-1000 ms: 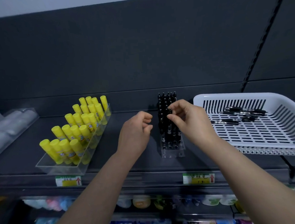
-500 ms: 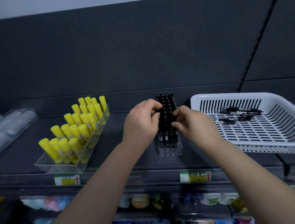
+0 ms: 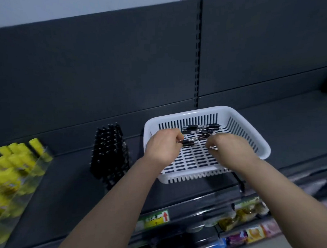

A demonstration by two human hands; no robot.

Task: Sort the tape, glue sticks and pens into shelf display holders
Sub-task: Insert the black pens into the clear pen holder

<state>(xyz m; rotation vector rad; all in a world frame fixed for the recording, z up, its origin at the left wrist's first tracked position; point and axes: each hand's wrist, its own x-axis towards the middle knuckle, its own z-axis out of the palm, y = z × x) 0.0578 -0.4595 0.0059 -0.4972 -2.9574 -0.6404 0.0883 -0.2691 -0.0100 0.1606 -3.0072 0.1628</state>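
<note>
On the dark shelf stands a white slotted basket [image 3: 261, 149], and both of my hands are inside it. My left hand [image 3: 162, 145] grips a black pen [image 3: 187, 142] that sticks out to the right of its fingers. The curled fingers of my right hand [image 3: 228, 145] pinch another pen, of which only a shiny tip [image 3: 213, 148] shows. Several loose black pens [image 3: 200, 130] lie at the back of the basket. To the basket's left, a clear pen holder [image 3: 109, 154] is packed with upright black pens.
Yellow glue sticks [image 3: 10, 162] stand in a clear tray [image 3: 16, 203] at the far left, blurred. A slotted shelf upright [image 3: 198, 54] runs up the dark back panel. Price labels [image 3: 156, 218] and packaged goods [image 3: 245, 214] sit on the lower shelf.
Both hands left the pen holder and moved right into the basket, where each took hold of a pen. The view swung to the right.
</note>
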